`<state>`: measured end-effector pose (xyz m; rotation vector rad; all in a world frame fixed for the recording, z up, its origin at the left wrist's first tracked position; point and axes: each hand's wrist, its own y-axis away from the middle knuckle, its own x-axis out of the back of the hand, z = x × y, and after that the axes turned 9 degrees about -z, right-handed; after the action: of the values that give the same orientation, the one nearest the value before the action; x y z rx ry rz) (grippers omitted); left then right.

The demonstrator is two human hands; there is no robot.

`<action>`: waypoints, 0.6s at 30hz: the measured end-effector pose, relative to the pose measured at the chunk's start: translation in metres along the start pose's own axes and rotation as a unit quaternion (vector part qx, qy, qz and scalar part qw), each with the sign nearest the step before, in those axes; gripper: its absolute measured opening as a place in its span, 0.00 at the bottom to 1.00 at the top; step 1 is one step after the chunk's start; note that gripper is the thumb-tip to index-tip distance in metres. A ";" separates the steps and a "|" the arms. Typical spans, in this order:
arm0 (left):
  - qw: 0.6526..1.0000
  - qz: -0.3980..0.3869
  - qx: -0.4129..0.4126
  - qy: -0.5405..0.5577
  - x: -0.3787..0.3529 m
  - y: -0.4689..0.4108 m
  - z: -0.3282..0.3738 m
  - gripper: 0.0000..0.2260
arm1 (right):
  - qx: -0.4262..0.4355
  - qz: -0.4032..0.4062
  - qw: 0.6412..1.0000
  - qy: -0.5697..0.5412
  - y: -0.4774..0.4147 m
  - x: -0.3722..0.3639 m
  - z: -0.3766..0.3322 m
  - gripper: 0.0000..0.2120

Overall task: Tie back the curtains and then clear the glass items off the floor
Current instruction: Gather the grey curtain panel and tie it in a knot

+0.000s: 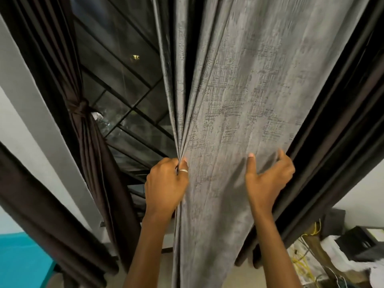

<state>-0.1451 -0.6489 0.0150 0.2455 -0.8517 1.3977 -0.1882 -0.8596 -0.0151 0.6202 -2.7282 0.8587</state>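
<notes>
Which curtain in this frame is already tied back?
The dark brown curtain left of the window, cinched by a knotted band. The grey textured curtain is only held by the left hand and right hand.

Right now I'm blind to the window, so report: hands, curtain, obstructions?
Left hand grips grey curtain at bunched left edge. Right hand grips its right edge. Brown curtain at left already tied. No obstruction seen.

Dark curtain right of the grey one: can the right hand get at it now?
Probably yes. The right hand grips the grey curtain at its right edge, directly beside the dark curtain; nothing lies between them. It would have to release the grey fabric first.
</notes>
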 end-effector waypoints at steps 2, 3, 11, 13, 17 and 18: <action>1.000 -0.007 -0.003 0.002 0.000 -0.001 -0.001 0.21 | -0.043 -0.013 0.999 0.002 -0.014 0.002 0.004 0.42; 1.000 -0.009 -0.007 0.003 0.000 -0.001 -0.001 0.21 | -0.060 -0.024 0.998 -0.013 -0.019 0.003 0.004 0.45; 1.000 -0.010 -0.016 0.002 -0.001 -0.002 -0.006 0.21 | -0.108 -0.098 0.978 -0.151 -0.036 0.001 0.004 0.18; 1.000 -0.005 -0.011 -0.001 -0.001 -0.003 -0.005 0.21 | -0.078 -0.102 0.982 -0.139 -0.028 0.001 0.005 0.07; 1.000 0.008 -0.007 -0.011 -0.005 -0.004 -0.001 0.22 | -0.021 -0.124 0.987 -0.102 0.004 -0.003 0.007 0.19; 1.000 0.010 -0.008 -0.008 -0.006 -0.004 0.000 0.21 | -0.010 -0.133 0.986 -0.099 0.013 -0.006 0.005 0.21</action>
<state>-0.1406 -0.6543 0.0119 0.2372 -0.8810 1.4094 -0.1894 -0.8511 -0.0278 1.0906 -2.7313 0.7390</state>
